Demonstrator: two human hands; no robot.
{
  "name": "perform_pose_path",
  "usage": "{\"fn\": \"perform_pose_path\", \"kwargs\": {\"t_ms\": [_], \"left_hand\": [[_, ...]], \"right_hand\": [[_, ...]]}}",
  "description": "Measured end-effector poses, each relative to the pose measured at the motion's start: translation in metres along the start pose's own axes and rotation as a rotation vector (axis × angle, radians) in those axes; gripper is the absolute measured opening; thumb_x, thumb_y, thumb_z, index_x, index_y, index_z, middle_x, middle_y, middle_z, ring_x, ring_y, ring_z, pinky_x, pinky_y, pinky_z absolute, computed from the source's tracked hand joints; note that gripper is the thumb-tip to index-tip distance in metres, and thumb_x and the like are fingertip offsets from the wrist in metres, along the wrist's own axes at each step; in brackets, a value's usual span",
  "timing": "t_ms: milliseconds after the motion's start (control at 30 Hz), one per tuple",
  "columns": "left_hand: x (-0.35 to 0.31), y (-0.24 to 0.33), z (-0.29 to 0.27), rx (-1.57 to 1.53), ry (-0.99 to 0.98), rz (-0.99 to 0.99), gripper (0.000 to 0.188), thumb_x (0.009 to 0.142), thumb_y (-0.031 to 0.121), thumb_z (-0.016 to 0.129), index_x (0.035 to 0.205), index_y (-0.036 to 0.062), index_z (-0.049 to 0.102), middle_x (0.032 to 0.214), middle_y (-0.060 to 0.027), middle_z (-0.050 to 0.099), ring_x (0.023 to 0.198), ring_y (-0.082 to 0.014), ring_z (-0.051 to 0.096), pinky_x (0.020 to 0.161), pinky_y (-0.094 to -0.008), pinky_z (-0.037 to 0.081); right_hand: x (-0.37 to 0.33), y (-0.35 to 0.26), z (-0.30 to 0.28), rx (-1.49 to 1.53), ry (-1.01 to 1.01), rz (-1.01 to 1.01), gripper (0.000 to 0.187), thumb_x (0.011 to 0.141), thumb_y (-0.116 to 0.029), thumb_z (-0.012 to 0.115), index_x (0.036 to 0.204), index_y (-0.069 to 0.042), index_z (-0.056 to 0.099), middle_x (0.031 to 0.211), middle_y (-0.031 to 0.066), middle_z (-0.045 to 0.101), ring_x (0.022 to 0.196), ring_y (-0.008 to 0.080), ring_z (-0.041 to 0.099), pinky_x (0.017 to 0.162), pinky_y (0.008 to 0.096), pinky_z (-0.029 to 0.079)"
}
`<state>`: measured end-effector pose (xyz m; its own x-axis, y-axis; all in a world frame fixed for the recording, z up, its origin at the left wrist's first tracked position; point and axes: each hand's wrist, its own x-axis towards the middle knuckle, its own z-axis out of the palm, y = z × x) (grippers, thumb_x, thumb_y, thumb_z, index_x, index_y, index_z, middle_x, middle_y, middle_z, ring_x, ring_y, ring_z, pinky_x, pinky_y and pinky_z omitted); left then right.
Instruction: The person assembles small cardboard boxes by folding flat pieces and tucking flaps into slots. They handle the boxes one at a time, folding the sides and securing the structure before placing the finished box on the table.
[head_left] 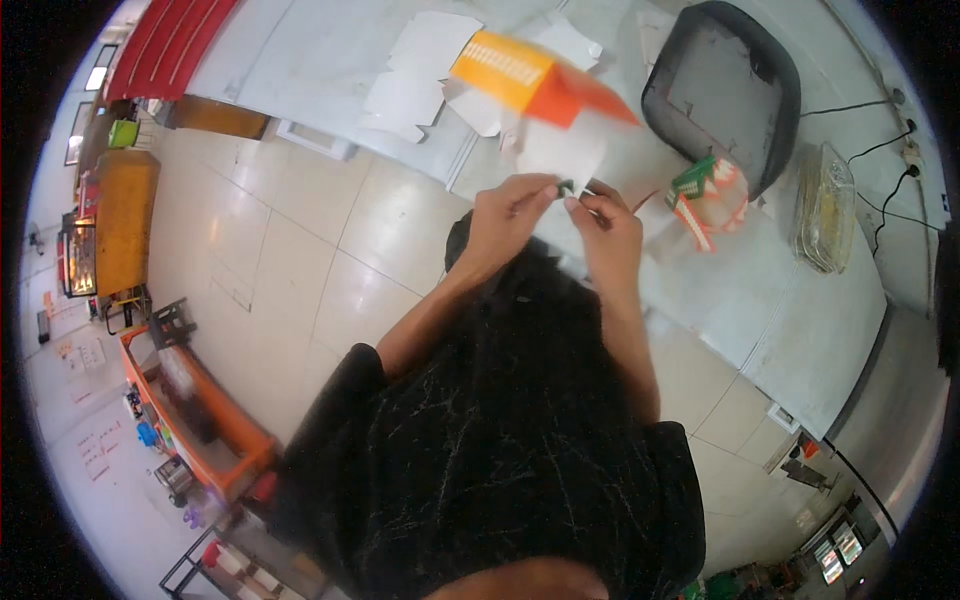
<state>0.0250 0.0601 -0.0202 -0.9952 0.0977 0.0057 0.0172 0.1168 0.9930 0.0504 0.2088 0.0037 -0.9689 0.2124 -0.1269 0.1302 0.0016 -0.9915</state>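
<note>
Shirt (490, 410): was black, loose and broad across the front.
Pattern (500, 490): thin pale lines branched over the black cloth, like cracks or veins.
Left sleeve (345, 400): was black, short and wide, ending near the elbow.
Right sleeve (680, 465): was black too, with a loose lower edge.
Forearms (430, 322): were bare below the sleeves.
Left grip (505, 215): was bare to the fingertips.
Right grip (614, 232): was likewise bare.

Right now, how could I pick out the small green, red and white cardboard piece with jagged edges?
Find the white table, then the rounded grey, black-rimmed object on it. At its near edge, right of the person's right hand, lies the cardboard piece. Its green patch and jagged red trim set it apart from the yellow and orange cardboard.
</note>
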Motion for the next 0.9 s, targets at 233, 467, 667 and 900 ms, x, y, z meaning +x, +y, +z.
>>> {"fn": "perform_pose_path", "kwargs": {"t_ms": [233, 467, 667, 900], "left_hand": [[0.002, -0.004, -0.007, -0.018, -0.134, 0.022, 0.02, 0.093, 0.007, 0.063, 0.11, -0.0015, 0.067, 0.101, -0.0097, 0.071, 0.092, -0.0119, 0.063, 0.081, -0.0248, 0.05], [0.001, -0.002, -0.007, -0.063, -0.132, -0.06, 0.019, 0.093, 0.007, 0.064, 0.109, -0.0019, 0.068, 0.099, -0.0058, 0.072, 0.09, -0.0078, 0.061, 0.081, -0.0239, 0.049], [0.001, -0.01, -0.004, -0.106, -0.116, -0.039, 0.02, 0.092, 0.007, 0.064, 0.11, -0.0023, 0.068, 0.098, -0.0055, 0.071, 0.09, -0.0076, 0.061, 0.081, -0.024, 0.049], [-0.001, -0.002, -0.005, -0.191, -0.132, -0.104, 0.021, 0.091, 0.005, 0.065, 0.111, -0.0027, 0.067, 0.099, -0.0059, 0.071, 0.092, -0.0087, 0.061, 0.084, -0.0248, 0.05]], "right_hand": [[0.005, -0.003, -0.007, -0.043, 0.016, -0.067, 0.01, 0.085, -0.006, 0.072, 0.088, 0.003, 0.07, 0.113, 0.0129, 0.067, 0.088, 0.0151, 0.066, 0.075, 0.0265, 0.052], [0.002, -0.013, 0.0, -0.155, -0.006, -0.243, 0.009, 0.084, -0.002, 0.07, 0.084, 0.006, 0.067, 0.111, 0.0164, 0.066, 0.09, 0.0191, 0.068, 0.075, 0.0278, 0.057], [0.001, -0.014, 0.004, -0.199, 0.082, -0.314, 0.007, 0.083, 0.001, 0.068, 0.081, 0.007, 0.064, 0.108, 0.0182, 0.065, 0.09, 0.0225, 0.069, 0.076, 0.0316, 0.06], [0.004, -0.003, 0.005, -0.234, 0.04, -0.38, 0.007, 0.081, -0.001, 0.069, 0.08, 0.005, 0.065, 0.109, 0.0158, 0.065, 0.089, 0.024, 0.07, 0.077, 0.0315, 0.058]]}}
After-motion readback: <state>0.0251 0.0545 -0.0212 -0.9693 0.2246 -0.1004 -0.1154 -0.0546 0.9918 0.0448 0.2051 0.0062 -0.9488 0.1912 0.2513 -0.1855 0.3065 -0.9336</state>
